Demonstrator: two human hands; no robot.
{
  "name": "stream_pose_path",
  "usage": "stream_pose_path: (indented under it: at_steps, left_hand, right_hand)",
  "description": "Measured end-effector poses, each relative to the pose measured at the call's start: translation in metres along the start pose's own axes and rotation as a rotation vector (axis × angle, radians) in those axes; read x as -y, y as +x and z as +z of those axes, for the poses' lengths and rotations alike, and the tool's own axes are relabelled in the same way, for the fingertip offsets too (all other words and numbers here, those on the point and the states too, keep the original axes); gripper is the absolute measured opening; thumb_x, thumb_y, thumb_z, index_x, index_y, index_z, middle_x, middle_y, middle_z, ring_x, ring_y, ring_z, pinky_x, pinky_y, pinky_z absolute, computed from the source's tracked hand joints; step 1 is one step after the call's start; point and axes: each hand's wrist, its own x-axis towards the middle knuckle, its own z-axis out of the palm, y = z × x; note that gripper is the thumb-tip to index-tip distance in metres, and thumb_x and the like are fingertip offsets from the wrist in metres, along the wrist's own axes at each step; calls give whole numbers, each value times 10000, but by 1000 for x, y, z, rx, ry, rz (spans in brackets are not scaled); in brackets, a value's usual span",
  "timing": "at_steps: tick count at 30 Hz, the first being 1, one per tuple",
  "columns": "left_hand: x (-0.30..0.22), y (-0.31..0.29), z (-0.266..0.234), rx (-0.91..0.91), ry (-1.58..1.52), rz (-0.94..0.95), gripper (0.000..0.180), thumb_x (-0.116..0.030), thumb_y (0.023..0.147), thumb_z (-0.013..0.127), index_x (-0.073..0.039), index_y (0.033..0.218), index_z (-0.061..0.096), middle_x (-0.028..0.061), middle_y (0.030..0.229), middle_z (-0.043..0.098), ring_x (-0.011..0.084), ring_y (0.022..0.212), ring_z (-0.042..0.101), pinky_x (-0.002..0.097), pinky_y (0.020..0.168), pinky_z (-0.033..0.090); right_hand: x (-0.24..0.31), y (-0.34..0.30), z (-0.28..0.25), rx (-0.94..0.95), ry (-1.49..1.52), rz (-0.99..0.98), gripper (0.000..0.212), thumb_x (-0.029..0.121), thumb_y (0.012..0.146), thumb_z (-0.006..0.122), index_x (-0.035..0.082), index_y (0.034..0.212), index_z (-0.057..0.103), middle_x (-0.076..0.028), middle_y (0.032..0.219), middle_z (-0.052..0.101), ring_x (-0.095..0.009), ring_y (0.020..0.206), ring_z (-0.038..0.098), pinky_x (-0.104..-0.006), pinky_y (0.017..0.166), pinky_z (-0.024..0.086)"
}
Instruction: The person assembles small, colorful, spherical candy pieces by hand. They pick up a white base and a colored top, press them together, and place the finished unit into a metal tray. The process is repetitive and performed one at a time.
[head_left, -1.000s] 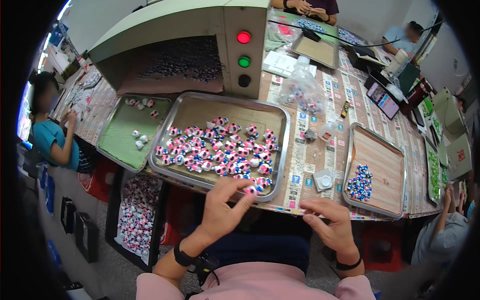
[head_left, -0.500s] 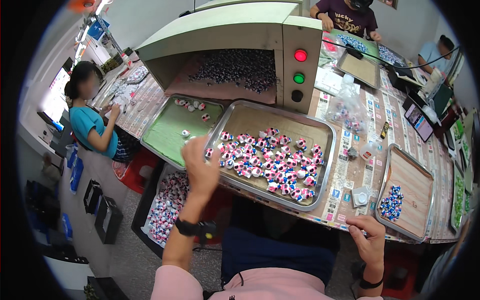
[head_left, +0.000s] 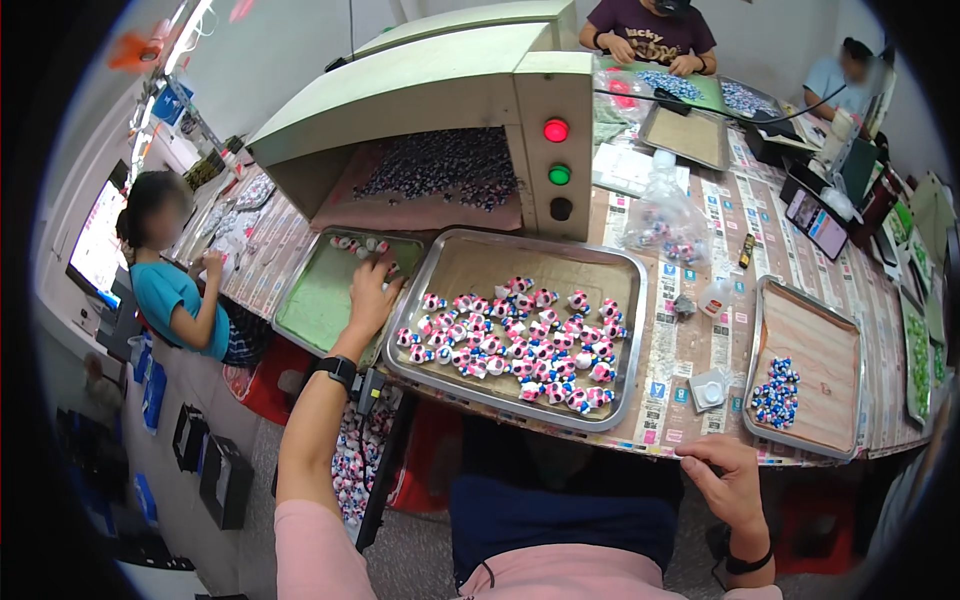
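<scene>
My left hand [head_left: 372,300] is over the green-lined tray [head_left: 312,297], its fingers reaching down, apart, beside a few small pink-and-white figurines [head_left: 345,243] at the tray's far side. Whether its fingertips touch one is hard to see. To its right lies a large metal tray [head_left: 640,330] lined with brown paper. Many pink, white and blue figurines [head_left: 530,345] are spread across that liner. My right hand [head_left: 725,480] rests at the table's front edge, fingers curled and thumb against them, with nothing visible in it.
A box-shaped machine [head_left: 420,90] with lit red and green buttons stands behind the trays, small parts inside. At right is another tray [head_left: 815,350] with blue-and-white pieces [head_left: 776,395]. A bin of figurines [head_left: 360,470] sits below left. Other people work around the table.
My left hand has moved from above the large tray's left edge to the figurines in the green-lined tray. My right hand keeps nearly the same pose. The whole view has shifted slightly.
</scene>
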Motion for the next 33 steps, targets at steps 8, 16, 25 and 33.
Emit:
stream_pose_path:
  at_steps: [8, 16, 25, 33]
  left_hand:
    - [30, 20, 15, -288, -99, 65, 204, -57, 788, 592, -7, 964, 682, 136, 892, 659, 283, 839, 625, 373, 802, 487]
    - [-21, -18, -58, 81, -2075, -857, 347, -232, 990, 528, -81, 1301, 505, 88, 1000, 641, 75, 643, 524, 180, 451, 374]
    - [-245, -96, -94, 551, -2304, -1243, 289, -213, 966, 516, -106, 1233, 549, 79, 918, 615, 150, 739, 559, 263, 564, 438]
    - [-318, -138, -81, 1038, -2323, -1180, 340, -156, 947, 543, -63, 1270, 495, 144, 1051, 618, 186, 800, 562, 305, 641, 444]
  right_hand:
    - [-14, -9, -25, -135, -8, 59, 151, 42, 812, 697, 2, 958, 707, -135, 879, 689, -222, 752, 657, -297, 676, 503]
    - [-80, -1, -92, -525, -496, 59, 173, 19, 801, 632, 2, 966, 684, -139, 925, 658, -315, 885, 607, -384, 777, 487]
    - [-98, 32, -93, -350, -733, 218, 160, 51, 781, 647, 35, 936, 681, -125, 850, 628, -319, 856, 588, -426, 770, 482]
    - [-102, 37, -110, -260, -345, 359, 158, 43, 753, 671, -8, 903, 669, -121, 793, 686, -194, 678, 631, -298, 657, 506]
